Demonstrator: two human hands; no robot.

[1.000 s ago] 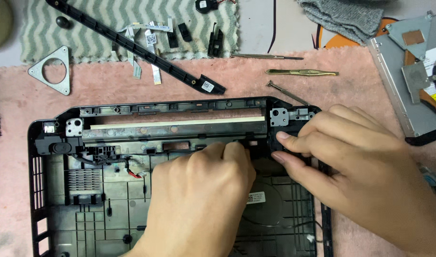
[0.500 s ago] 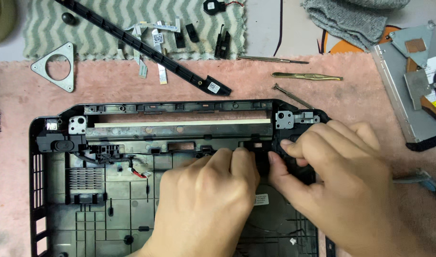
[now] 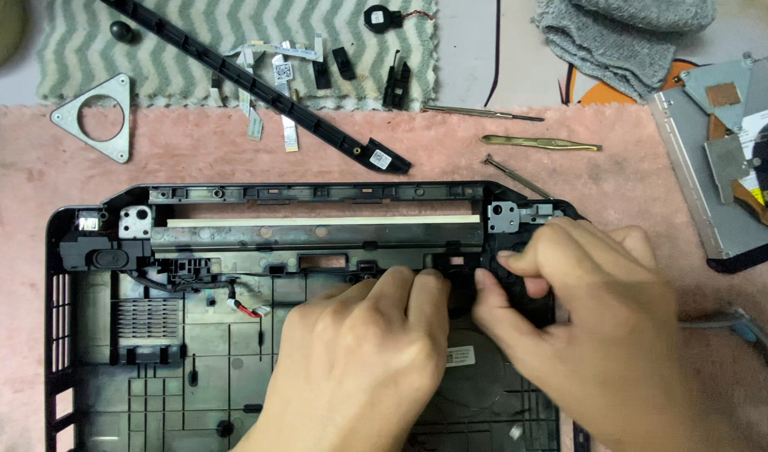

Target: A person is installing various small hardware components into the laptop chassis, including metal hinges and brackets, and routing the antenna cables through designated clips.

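A black laptop bottom case [image 3: 99, 251] lies open on a pink mat. My left hand [image 3: 359, 368] rests inside the case, its fingers curled down onto the inner rib. My right hand [image 3: 602, 335] reaches in from the right, below the silver right hinge bracket [image 3: 503, 218]. Its thumb and fingers pinch a small black part [image 3: 461, 289] in the case's upper right corner. The fingertips of both hands almost meet at that part. What my left fingertips hold is hidden. A red and black wire [image 3: 233, 300] lies loose inside the case to the left.
Behind the case lie a long black trim strip [image 3: 258, 84], flat ribbon cables [image 3: 279, 71], small black parts, a triangular metal bracket [image 3: 95, 117], a screwdriver [image 3: 480, 111], brass tweezers [image 3: 539, 143] and a loose screw pin [image 3: 518, 177]. A drive and heatsink [image 3: 727, 159] sit far right, with a grey cloth [image 3: 618, 33] above.
My right fingers have slid down from the hinge corner toward my left fingertips. Both hands now crowd the black part more tightly.
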